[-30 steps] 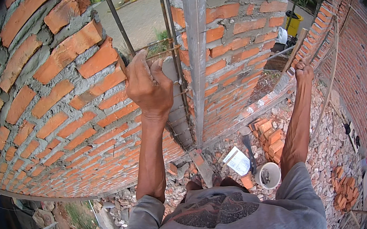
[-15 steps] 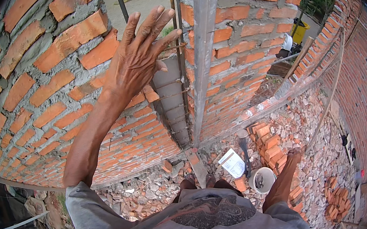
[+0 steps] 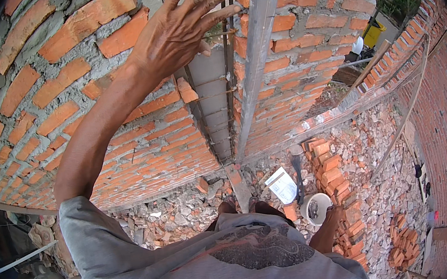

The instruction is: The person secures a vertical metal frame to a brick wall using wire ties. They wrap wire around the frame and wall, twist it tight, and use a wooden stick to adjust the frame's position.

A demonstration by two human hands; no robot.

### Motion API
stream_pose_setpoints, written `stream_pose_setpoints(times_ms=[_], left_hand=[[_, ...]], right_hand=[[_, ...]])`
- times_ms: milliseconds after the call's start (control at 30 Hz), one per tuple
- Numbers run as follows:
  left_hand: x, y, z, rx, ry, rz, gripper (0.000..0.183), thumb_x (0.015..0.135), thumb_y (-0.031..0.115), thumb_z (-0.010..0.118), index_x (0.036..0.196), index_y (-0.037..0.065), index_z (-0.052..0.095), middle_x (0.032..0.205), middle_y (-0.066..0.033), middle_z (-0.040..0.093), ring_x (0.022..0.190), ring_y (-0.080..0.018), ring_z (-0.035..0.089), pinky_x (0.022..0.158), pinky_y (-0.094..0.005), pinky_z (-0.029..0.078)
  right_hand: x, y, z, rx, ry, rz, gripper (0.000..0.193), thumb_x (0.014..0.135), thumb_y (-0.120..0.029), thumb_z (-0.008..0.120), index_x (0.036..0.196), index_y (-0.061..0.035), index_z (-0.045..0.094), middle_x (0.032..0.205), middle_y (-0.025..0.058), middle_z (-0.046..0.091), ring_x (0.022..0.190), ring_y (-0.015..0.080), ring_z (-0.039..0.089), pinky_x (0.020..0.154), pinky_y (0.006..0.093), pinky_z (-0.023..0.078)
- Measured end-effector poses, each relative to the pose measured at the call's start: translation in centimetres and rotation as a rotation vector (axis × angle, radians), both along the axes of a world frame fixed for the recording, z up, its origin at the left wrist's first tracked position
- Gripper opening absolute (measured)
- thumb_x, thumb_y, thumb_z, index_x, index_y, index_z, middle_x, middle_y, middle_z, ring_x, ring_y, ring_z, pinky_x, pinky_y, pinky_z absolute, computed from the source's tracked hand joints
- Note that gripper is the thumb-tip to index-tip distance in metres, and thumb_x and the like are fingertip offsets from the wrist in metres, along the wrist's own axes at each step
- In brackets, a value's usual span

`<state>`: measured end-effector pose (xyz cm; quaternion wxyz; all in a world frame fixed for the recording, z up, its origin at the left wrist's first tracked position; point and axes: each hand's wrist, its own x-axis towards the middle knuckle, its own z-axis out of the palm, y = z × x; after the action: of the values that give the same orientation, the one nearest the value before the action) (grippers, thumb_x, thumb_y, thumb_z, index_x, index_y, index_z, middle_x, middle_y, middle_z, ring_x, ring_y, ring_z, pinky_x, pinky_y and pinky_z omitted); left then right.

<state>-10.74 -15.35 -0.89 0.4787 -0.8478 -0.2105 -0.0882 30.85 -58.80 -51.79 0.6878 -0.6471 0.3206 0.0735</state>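
Observation:
My left hand is raised at the gap between two brick wall sections, with its fingers spread and nothing in them. Behind its fingers stand dark upright steel bars joined by short cross ties. To the hand's left is the left brick wall with rough grey mortar joints. A straight metal bar runs up the edge of the right brick wall. Low on my right, my right hand appears beside the rim of a pale bucket; its fingers are too small and shadowed to make out.
Broken brick rubble covers the ground around my feet. Stacked bricks stand beyond the bucket, and another brick pile lies farther right. A white printed bag lies near a dark strip. A long pole leans at the right.
My right hand has come down and inward, from over the brick stack to beside the bucket. My left hand has shifted slightly up and right in view, fingers still spread.

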Motion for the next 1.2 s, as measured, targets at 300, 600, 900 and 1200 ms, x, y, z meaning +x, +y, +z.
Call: stream_pose_setpoints(times_ms=[300,600,900,1200], left_hand=[[-2.6,-11.1,-15.3,-0.648,-0.881,-0.433,0.037,0.084,0.022,0.071,0.111,-0.001,0.064,0.101,-0.0192,0.069,0.092,-0.0351,0.068,0.082,-0.044,0.055],[2.1,-18.7,-25.4,-2.203,-0.578,-0.545,0.031,0.087,0.017,0.067,0.108,-0.005,0.066,0.099,-0.0214,0.069,0.092,-0.0362,0.067,0.081,-0.044,0.051],[6.1,-24.0,-12.5,-2.541,-0.229,-2.191,0.063,0.097,0.053,0.048,0.114,-0.006,0.062,0.116,-0.0201,0.061,0.112,-0.0349,0.056,0.094,-0.045,0.043],[8.6,-23.4,-9.8,-2.134,0.351,-2.329,0.076,0.095,0.064,0.036,0.119,-0.005,0.059,0.11,-0.0218,0.058,0.106,-0.0391,0.054,0.097,-0.0485,0.039]], right_hand=[[-3.5,-4.7,0.7,-0.221,-0.091,0.712,0.021,0.09,-0.013,0.051,0.077,0.0,0.061,0.058,0.0086,0.06,0.038,0.0141,0.047,0.036,0.0251,0.036],[-7.7,-0.2,2.7,-1.578,-1.113,1.678,0.016,0.078,-0.015,0.057,0.079,-0.0005,0.064,0.082,0.0192,0.068,0.078,0.0256,0.068,0.063,0.0398,0.05],[-11.5,2.4,3.4,-0.27,0.314,1.377,0.02,0.087,-0.014,0.057,0.076,0.0023,0.062,0.076,0.0177,0.068,0.063,0.0253,0.067,0.048,0.0342,0.053],[-11.5,-5.8,-7.4,-1.201,-0.239,1.832,0.022,0.084,-0.013,0.059,0.07,0.0009,0.069,0.066,0.0144,0.068,0.067,0.0196,0.07,0.054,0.0366,0.055]])
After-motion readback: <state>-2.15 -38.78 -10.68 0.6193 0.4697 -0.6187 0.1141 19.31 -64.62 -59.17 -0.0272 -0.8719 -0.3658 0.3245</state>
